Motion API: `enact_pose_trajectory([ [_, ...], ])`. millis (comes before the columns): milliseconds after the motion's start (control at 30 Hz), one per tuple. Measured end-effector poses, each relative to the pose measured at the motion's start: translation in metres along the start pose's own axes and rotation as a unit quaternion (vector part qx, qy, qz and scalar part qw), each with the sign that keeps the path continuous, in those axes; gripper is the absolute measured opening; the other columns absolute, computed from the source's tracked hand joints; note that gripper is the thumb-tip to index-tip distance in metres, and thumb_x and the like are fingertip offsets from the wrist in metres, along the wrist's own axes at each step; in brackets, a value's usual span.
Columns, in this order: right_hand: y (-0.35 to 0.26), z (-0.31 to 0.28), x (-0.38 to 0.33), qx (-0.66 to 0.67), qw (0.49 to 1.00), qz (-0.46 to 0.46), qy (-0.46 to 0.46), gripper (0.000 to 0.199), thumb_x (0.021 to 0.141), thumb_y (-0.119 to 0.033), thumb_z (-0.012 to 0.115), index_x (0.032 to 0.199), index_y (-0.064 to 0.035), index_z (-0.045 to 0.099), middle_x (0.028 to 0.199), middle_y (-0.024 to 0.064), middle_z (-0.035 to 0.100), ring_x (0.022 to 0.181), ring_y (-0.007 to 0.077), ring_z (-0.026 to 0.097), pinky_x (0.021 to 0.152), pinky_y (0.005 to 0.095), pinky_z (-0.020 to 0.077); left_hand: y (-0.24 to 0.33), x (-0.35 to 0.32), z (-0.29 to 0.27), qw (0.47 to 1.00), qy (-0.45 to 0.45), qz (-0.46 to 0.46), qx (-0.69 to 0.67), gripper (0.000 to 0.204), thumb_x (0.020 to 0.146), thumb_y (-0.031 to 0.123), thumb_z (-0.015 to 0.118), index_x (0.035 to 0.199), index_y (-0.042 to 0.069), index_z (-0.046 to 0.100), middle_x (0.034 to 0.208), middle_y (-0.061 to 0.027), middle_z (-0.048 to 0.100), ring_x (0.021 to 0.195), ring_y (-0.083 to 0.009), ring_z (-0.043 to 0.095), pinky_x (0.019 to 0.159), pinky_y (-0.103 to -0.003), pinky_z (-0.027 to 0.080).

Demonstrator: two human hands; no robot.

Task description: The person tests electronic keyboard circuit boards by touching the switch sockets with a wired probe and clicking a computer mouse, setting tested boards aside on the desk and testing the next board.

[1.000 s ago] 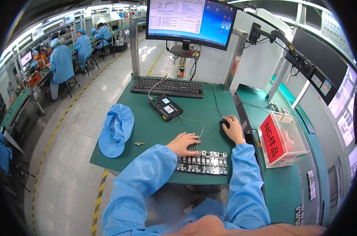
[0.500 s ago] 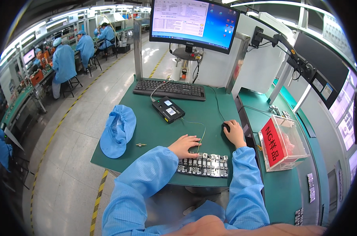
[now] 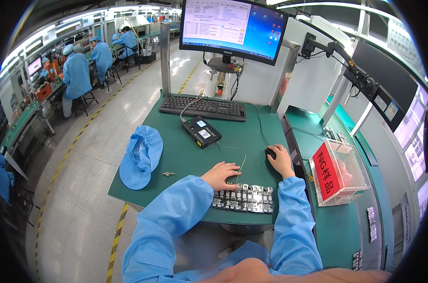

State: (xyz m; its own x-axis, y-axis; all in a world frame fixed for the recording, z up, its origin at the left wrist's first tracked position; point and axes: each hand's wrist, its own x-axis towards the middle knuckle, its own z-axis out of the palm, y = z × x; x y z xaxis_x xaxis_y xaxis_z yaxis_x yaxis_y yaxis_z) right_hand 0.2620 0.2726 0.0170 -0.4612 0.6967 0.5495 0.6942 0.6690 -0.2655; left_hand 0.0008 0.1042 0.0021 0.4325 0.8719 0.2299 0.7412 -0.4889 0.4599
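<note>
My left hand (image 3: pixel 220 176) lies with its fingers stretched out and apart, its thumb at the upper left corner of a panel of small circuit boards (image 3: pixel 251 199). Several rows of metal connectors cover that panel, near the front edge of the green table. A thin pale cable (image 3: pixel 245 155) runs from a black box-shaped device (image 3: pixel 201 132) with two small lit screens down to the thumb; its end is hidden there. Farther right, my right hand (image 3: pixel 283 162) rests over a black computer mouse (image 3: pixel 271 153), fingers curved around it.
Behind the device lie a black keyboard (image 3: pixel 202 108) and a lit monitor (image 3: pixel 233 28). A blue cloth cap (image 3: pixel 142 158) and a small metal part (image 3: pixel 168 174) sit at the left. On the right-hand bench stands a clear box (image 3: pixel 348 177) with a red label. Co-workers sit far left.
</note>
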Motion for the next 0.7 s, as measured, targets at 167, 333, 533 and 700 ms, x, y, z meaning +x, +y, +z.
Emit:
enact_pose_trajectory([
  [167, -0.001, -0.001, 0.000, 0.005, 1.000, -0.001, 0.002, 0.033, 0.077, -0.019, 0.067, 0.110, -0.0144, 0.065, 0.111, 0.0061, 0.058, 0.105, 0.0288, 0.055, 0.087, 0.0398, 0.0488, -0.003, 0.000, 0.002, 1.000, 0.001, 0.000, 0.000, 0.060, 0.083, 0.050, 0.060, 0.129, 0.012, 0.054, 0.144, -0.0070, 0.042, 0.138, -0.0240, 0.031, 0.115, -0.047, 0.016],
  [333, -0.004, -0.002, 0.001, 0.001, 1.000, 0.013, -0.014, 0.034, 0.079, -0.019, 0.065, 0.112, -0.0132, 0.065, 0.115, 0.0085, 0.057, 0.109, 0.0294, 0.054, 0.092, 0.0389, 0.0461, -0.002, 0.000, 0.002, 1.000, 0.003, -0.003, -0.003, 0.060, 0.083, 0.051, 0.061, 0.129, 0.012, 0.055, 0.143, -0.0070, 0.043, 0.138, -0.0237, 0.031, 0.115, -0.047, 0.016],
  [533, 0.010, 0.006, 0.001, -0.026, 1.000, -0.013, -0.001, 0.035, 0.079, -0.020, 0.065, 0.113, -0.0142, 0.065, 0.121, 0.0107, 0.057, 0.110, 0.0318, 0.054, 0.092, 0.0398, 0.0466, 0.001, 0.000, -0.001, 1.000, -0.001, -0.002, -0.005, 0.061, 0.083, 0.049, 0.062, 0.130, 0.011, 0.055, 0.142, -0.0112, 0.043, 0.139, -0.0249, 0.030, 0.115, -0.046, 0.018],
  [700, 0.010, 0.008, 0.001, -0.123, 0.988, -0.077, 0.053, 0.036, 0.078, -0.021, 0.065, 0.114, -0.0155, 0.065, 0.128, 0.0126, 0.055, 0.114, 0.0322, 0.053, 0.093, 0.0402, 0.0470, -0.002, 0.000, 0.001, 1.000, -0.001, -0.002, -0.003, 0.061, 0.083, 0.052, 0.060, 0.129, 0.012, 0.054, 0.144, -0.0079, 0.042, 0.138, -0.0243, 0.030, 0.115, -0.046, 0.016],
])
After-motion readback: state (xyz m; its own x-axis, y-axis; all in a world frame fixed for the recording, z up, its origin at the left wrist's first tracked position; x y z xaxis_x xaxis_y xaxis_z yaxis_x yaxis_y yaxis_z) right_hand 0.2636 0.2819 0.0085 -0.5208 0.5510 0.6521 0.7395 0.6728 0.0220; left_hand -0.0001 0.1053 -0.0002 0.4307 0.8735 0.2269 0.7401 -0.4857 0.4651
